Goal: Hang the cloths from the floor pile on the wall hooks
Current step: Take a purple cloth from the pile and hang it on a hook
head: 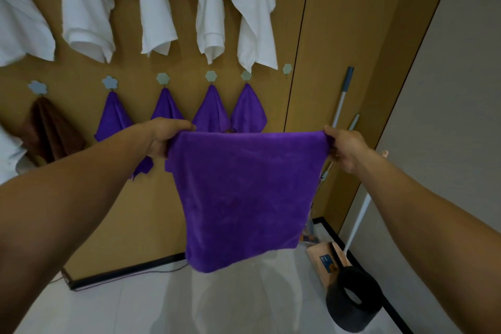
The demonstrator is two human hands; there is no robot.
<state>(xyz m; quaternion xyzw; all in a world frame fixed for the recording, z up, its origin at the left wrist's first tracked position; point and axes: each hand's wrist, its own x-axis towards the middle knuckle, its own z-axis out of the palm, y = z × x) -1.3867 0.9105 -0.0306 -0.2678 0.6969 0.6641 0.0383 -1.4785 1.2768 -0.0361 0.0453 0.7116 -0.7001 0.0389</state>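
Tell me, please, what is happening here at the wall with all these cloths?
A person is holding a purple microfibre cloth spread out by its top corners, the left hand on one corner and the right hand on the other. On the brown wall ahead, four purple cloths and one brown cloth already hang from the lower row of flower-shaped hooks, below a row of white towels. The rightmost hook is bare.

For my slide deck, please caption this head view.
Both hands spread a purple cloth below the one empty hook.
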